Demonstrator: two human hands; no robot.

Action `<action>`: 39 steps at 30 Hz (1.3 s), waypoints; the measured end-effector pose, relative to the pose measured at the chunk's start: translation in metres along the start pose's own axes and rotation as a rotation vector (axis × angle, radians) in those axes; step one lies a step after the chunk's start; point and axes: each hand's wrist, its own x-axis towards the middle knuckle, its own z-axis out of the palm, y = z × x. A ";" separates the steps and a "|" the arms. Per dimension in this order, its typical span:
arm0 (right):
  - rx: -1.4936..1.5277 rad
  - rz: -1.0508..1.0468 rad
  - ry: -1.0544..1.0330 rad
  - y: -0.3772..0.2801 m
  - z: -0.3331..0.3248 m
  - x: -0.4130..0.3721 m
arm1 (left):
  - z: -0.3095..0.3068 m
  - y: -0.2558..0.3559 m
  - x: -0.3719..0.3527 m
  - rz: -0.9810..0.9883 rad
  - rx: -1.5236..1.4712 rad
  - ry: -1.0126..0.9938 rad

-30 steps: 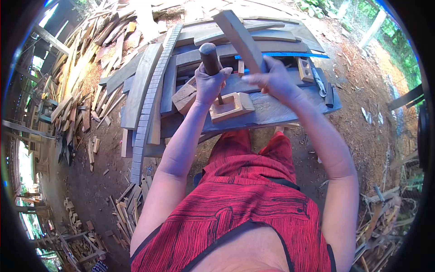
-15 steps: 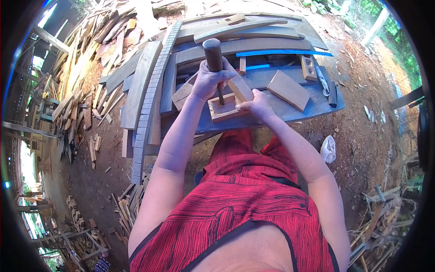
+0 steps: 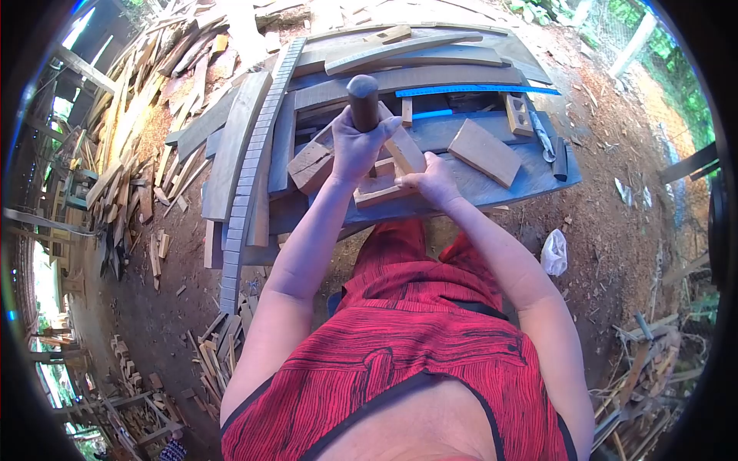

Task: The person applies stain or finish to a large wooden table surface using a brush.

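here, at the desk (image 3: 523,180) edge, the right hand (image 3: 433,181) grips a batten (image 3: 403,146) beside the small block (image 3: 377,192); the left hand (image 3: 357,147) clamps the upright chisel (image 3: 363,96) in its hollow, seemingly part cut; a flat offcut (image 3: 484,151) lies beyond.

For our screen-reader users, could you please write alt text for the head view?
A person's left hand holds a dark-handled chisel upright in a small wooden block, which the right hand steadies on a blue workbench strewn with planks.
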 end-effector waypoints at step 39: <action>-0.188 -0.461 -0.217 -0.193 -0.134 -0.035 | -0.010 -0.005 0.000 -0.082 0.120 0.128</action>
